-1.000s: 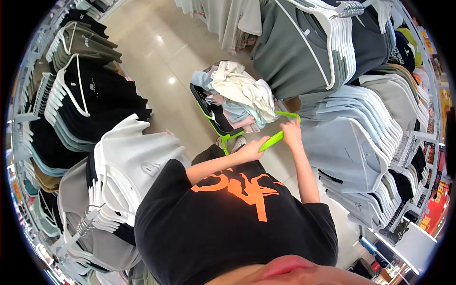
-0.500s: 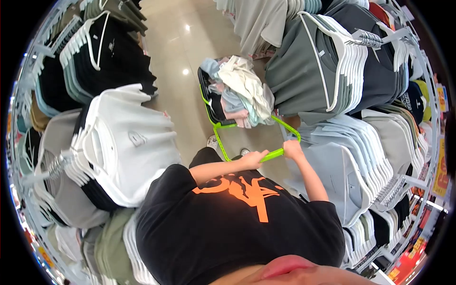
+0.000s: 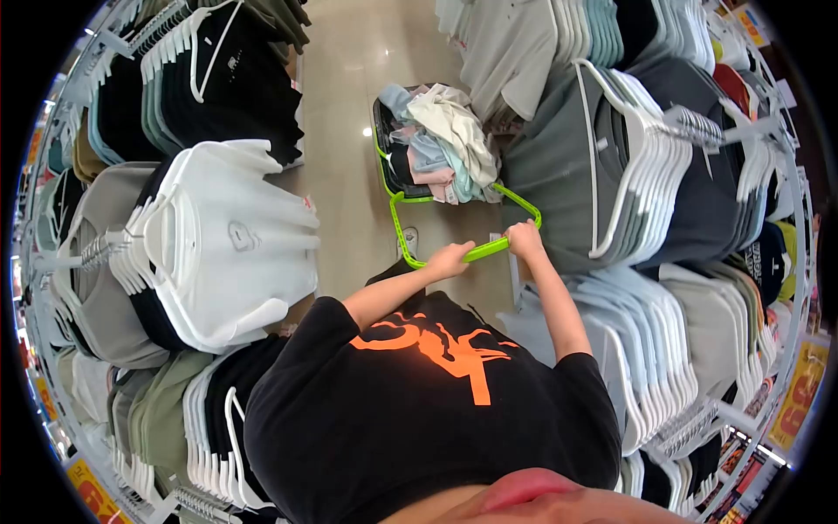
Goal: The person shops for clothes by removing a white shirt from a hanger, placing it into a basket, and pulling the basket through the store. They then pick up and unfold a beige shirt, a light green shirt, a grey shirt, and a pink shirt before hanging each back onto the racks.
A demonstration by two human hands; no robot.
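Note:
My left hand (image 3: 449,261) is closed around the left part of a bright green handle (image 3: 489,250). Farther right on the same bar, my right hand (image 3: 524,237) is wrapped round it near its corner. The handle belongs to a dark shopping basket (image 3: 381,144) with a green rim, low over the floor ahead of me. Crumpled clothes (image 3: 445,131) in cream, pale blue, pink and mint are heaped in it above the rim. Both arms reach forward. The basket's underside is hidden.
Racks of hung shirts line both sides: white shirts (image 3: 240,236) and black shirts (image 3: 240,87) on the left, dark grey shirts (image 3: 550,183) and light blue shirts (image 3: 602,306) on the right. Between them runs a shiny tiled floor (image 3: 340,96). One shoe (image 3: 409,239) shows below the handle.
Both hands and the basket sit a little higher in view, with my arms stretched farther forward. The right-hand racks have shifted down in view as the camera turned. Both hands keep their grip.

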